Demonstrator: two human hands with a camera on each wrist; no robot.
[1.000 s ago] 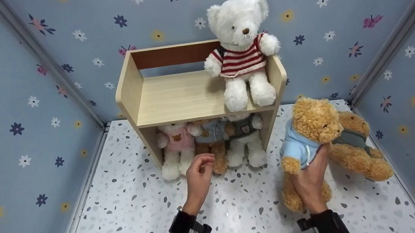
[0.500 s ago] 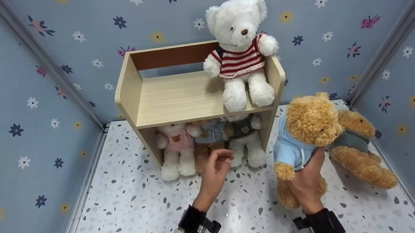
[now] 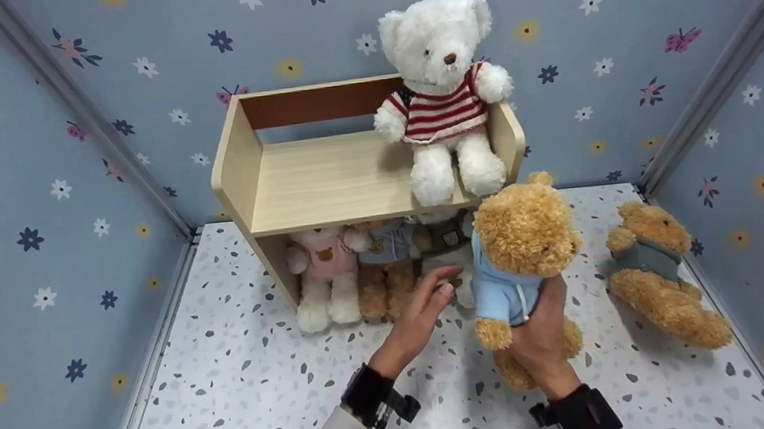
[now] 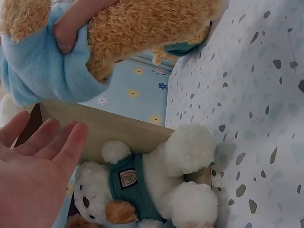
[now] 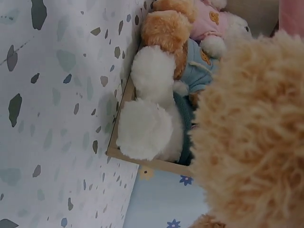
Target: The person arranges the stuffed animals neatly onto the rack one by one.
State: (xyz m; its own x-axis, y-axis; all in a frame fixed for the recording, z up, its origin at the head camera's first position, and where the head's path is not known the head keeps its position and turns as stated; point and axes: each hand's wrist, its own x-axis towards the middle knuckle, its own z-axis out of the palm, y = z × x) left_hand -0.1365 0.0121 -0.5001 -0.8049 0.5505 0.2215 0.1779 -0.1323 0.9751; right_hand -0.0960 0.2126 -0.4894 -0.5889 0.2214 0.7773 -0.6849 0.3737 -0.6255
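My right hand grips a brown teddy bear in a light blue hoodie around its lower body, in front of the shelf's right side. In the left wrist view, a thumb presses into the blue hoodie of that bear. Its fur fills much of the right wrist view. My left hand holds nothing, its fingers loosely extended toward the bear. Behind that hand, a white bear in a dark green top sits in the lower compartment, partly hidden in the head view.
On the wooden shelf's top level sits a white bear in a striped sweater. A pink-shirted bear and a blue-hoodie bear share the lower level. Another brown bear lies near the right wall.
My right hand has carried the blue-hoodie brown bear left, away from the bear near the right wall. The left hand has moved right, nearer to it.
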